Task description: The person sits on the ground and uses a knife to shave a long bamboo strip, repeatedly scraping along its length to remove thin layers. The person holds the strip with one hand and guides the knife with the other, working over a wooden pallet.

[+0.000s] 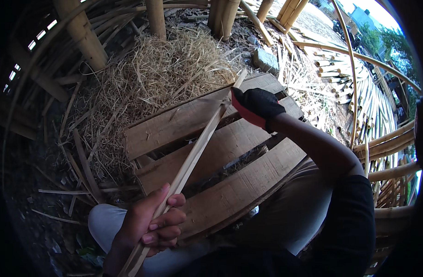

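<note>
My bare left hand (161, 221) is wrapped around the lower part of a long, pale split bamboo strip (193, 157). The strip slants up and away across a low slatted wooden bench (193, 173). Near its far end, my right hand (258, 108), in a black and red glove, is closed with the thumb side against the strip. A thin greyish blade of a knife (210, 101) juts left from that hand across the strip; it is blurred, and its handle is mostly hidden by the glove. The strip's far tip shows just beyond the glove.
A heap of dry bamboo shavings (160, 69) lies beyond the bench. Upright bamboo posts (156, 18) stand at the back. A grey block (266, 61) sits past the bench's far corner. Many cut bamboo pieces (373, 101) are stacked at right, and loose strips (84, 166) lie at left.
</note>
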### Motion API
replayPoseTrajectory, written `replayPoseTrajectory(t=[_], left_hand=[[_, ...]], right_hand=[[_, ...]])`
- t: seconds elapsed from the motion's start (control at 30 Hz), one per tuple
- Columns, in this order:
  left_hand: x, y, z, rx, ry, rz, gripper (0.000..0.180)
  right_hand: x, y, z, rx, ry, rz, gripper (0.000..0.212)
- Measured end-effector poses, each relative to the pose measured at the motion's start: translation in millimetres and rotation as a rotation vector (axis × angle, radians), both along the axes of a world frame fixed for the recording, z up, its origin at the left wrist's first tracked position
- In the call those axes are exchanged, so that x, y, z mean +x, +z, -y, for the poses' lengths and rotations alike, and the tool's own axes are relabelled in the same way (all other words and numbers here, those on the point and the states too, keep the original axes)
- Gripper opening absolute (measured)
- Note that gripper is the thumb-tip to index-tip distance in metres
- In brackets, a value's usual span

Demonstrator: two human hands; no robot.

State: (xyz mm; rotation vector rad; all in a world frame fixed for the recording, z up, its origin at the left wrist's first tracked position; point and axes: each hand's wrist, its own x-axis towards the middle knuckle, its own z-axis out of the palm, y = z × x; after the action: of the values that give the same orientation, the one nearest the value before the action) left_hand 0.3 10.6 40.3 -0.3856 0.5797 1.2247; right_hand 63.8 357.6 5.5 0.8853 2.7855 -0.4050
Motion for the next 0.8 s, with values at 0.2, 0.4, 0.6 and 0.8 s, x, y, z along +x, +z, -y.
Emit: replayPoseTrajectory(t=[0.2, 0.4, 0.6, 0.8], left_hand=[[-1, -8, 4, 0.063, 0.065, 0.092, 0.032], [-3, -21, -6, 0.122, 0.120, 0.210, 0.034], [1, -10, -2, 0.085, 0.100, 0.188, 0.036], [2, -16, 8, 0.140, 0.118, 0.222, 0.034]], right_hand=[[3, -3, 27, -0.093, 0.053, 0.035, 0.076], [1, -14, 6, 0.051, -0.017, -0.089, 0.074], [4, -14, -26, 0.019, 0.030, 0.020, 0.072], [0, 0, 2, 0.057, 0.102, -0.021, 0.071]])
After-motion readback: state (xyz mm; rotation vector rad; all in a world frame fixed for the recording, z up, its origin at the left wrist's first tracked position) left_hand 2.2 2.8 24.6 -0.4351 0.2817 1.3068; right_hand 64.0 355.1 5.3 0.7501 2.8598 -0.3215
